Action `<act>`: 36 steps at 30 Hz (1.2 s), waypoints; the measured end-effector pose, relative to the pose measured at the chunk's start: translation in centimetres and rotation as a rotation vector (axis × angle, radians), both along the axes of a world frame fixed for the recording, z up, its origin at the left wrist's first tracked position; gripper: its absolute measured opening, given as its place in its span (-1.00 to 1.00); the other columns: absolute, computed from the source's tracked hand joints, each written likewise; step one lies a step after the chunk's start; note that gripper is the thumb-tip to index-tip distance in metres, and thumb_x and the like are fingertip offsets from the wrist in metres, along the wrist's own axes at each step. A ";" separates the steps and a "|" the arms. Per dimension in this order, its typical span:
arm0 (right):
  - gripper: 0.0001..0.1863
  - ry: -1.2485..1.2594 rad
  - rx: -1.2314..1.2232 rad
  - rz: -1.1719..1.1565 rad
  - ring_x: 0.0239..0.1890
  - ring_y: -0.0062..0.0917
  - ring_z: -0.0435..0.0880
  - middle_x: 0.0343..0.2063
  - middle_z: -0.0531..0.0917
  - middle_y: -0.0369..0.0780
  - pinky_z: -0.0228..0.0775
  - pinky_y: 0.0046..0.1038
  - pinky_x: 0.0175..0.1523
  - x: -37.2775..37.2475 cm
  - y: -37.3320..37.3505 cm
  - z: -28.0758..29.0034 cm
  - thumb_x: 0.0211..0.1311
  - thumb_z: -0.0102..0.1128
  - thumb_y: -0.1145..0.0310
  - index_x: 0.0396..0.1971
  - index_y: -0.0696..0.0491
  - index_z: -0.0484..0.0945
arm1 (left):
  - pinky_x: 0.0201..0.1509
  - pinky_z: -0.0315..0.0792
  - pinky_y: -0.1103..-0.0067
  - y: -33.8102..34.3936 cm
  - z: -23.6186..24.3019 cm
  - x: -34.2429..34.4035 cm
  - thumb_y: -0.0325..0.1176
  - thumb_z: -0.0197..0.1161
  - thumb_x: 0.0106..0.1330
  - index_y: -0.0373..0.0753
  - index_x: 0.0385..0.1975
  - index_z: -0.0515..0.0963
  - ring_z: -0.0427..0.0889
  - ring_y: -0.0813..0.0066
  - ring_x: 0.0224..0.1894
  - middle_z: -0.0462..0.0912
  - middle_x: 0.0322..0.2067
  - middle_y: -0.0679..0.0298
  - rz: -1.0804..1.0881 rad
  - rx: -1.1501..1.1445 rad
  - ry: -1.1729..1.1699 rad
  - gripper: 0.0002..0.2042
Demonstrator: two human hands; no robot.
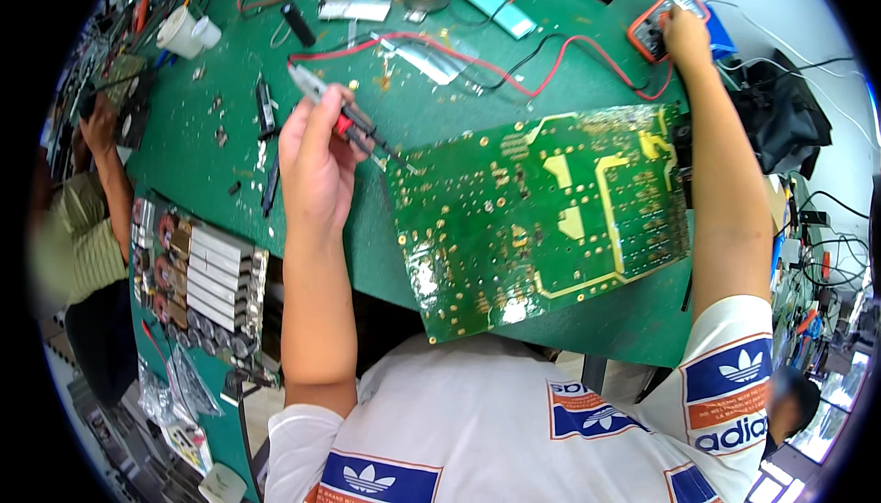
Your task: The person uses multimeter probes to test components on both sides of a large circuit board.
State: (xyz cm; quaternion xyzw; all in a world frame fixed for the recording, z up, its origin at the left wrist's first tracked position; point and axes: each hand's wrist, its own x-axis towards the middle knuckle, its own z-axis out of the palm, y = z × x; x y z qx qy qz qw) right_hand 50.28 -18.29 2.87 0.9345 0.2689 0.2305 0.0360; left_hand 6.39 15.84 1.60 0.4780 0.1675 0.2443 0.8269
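From the head view, my left hand (317, 159) is clenched around two meter probes (353, 122), red and black, pinched together like chopsticks, their tips pointing down at the upper left corner of the green circuit board (541, 218). The board lies solder side up on the green bench mat (431, 108), tilted, its near edge over the edge of the bench toward my chest. My right hand (684, 35) is stretched far out to the orange meter (663, 21) at the back right, fingers resting on its face; I cannot tell whether they grip the dial or only touch it. Red and black leads (514, 67) trail across the mat between meter and probes. I judge I am setting the meter before probing; next the tips must land steadily on separate solder points without bridging neighbours.
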 end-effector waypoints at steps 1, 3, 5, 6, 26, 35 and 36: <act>-0.75 -0.010 0.007 -0.008 -0.21 0.02 0.69 -0.32 0.69 0.09 0.53 -0.04 -0.09 0.1 0.0 0.2 0.28 0.12 0.29 -0.26 0.20 0.58 | -0.47 0.42 0.72 -0.4 0.4 0.3 -0.24 0.15 0.47 -0.28 -0.19 0.53 0.54 0.65 -0.52 0.57 -0.49 0.36 0.026 -0.012 -0.013 -0.79; -0.73 -0.028 -0.005 -0.011 -0.21 0.03 0.68 -0.33 0.69 0.09 0.52 -0.03 -0.08 0.5 -0.1 0.1 0.29 0.13 0.27 -0.25 0.19 0.59 | -0.51 0.43 0.74 -0.3 0.3 0.4 -0.25 0.16 0.47 -0.31 -0.21 0.55 0.54 0.68 -0.59 0.59 -0.54 0.36 0.038 -0.016 -0.042 -0.78; -0.73 -0.046 -0.044 -0.004 -0.20 0.05 0.68 -0.33 0.69 0.09 0.52 -0.01 -0.07 1.0 -0.2 0.0 0.29 0.13 0.26 -0.26 0.19 0.61 | -0.43 0.41 0.69 0.1 0.0 0.3 -0.24 0.14 0.47 -0.29 -0.17 0.53 0.53 0.65 -0.48 0.57 -0.45 0.34 -0.001 0.028 -0.009 -0.78; -0.71 -0.031 -0.053 -0.032 -0.20 0.03 0.68 -0.33 0.70 0.07 0.52 -0.04 -0.07 1.2 -0.4 0.4 0.28 0.13 0.24 -0.26 0.18 0.62 | -0.39 0.40 0.66 0.1 0.0 0.3 -0.23 0.13 0.47 -0.28 -0.15 0.52 0.52 0.63 -0.42 0.56 -0.40 0.33 -0.024 0.048 0.006 -0.78; -0.84 1.014 0.616 0.722 -0.58 -0.57 0.59 -0.62 0.56 -0.27 0.38 -0.53 -0.46 -38.3 7.0 8.8 0.06 0.42 0.50 -0.39 0.15 0.59 | -0.47 0.29 0.82 -8.6 7.1 -3.7 -0.30 0.41 0.28 -0.43 -0.06 0.58 0.47 0.75 -0.46 0.55 -0.46 0.38 -0.329 0.619 -0.117 -0.65; -0.82 1.333 1.318 0.555 -0.27 -0.51 0.72 -0.32 0.67 -0.12 0.56 -0.52 -0.17 -41.0 3.4 2.1 0.20 0.26 0.60 -0.20 0.27 0.52 | -0.33 0.63 0.64 -7.5 0.0 -7.1 -0.45 0.24 0.39 -0.36 -0.12 0.49 0.64 0.53 -0.34 0.59 -0.29 0.16 -0.166 0.250 -0.128 -0.83; -0.81 1.287 1.269 0.556 -0.28 -0.52 0.72 -0.33 0.68 -0.12 0.55 -0.52 -0.18 -41.1 3.4 1.6 0.20 0.27 0.59 -0.20 0.27 0.53 | -0.32 0.61 0.68 -8.0 -1.0 -7.4 -0.52 0.22 0.39 -0.37 -0.12 0.50 0.65 0.56 -0.33 0.61 -0.30 0.19 -0.130 0.209 -0.158 -0.86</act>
